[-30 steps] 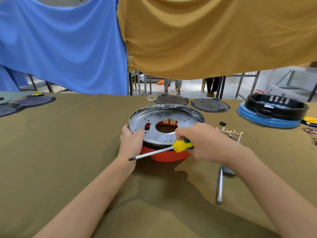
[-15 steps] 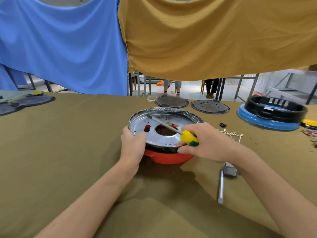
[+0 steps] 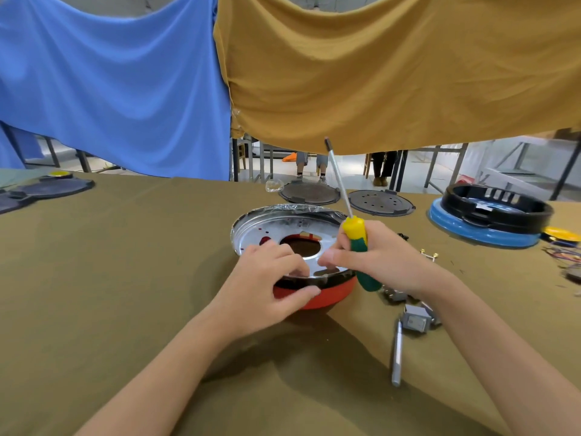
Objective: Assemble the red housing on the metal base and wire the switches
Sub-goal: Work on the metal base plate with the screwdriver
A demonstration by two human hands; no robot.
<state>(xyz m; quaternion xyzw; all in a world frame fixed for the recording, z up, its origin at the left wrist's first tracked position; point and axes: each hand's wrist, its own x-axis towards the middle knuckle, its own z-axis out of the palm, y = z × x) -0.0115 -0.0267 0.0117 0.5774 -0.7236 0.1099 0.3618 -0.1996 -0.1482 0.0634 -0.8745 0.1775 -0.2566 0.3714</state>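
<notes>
The shiny metal base [image 3: 267,220] sits on top of the red housing [image 3: 333,295] in the middle of the table. My left hand [image 3: 267,284] grips the near rim, fingers over the metal edge and thumb against the red wall. My right hand [image 3: 377,256] holds a yellow-and-green screwdriver [image 3: 355,237] with its shaft pointing up and away, while its fingertips reach into the base near the centre hole. Grey switches [image 3: 415,319] lie to the right of the housing, beside my right wrist.
A metal tool [image 3: 396,354] lies near the switches. Two dark round plates [image 3: 309,193] [image 3: 380,202] sit behind the base. A black ring on a blue base [image 3: 490,215] stands at right, with loose wires [image 3: 562,253] beyond. Dark parts [image 3: 47,188] lie far left.
My right hand swung the screwdriver from pointing left, across the base, to pointing up. My left hand shifted from the left side of the rim to the near rim.
</notes>
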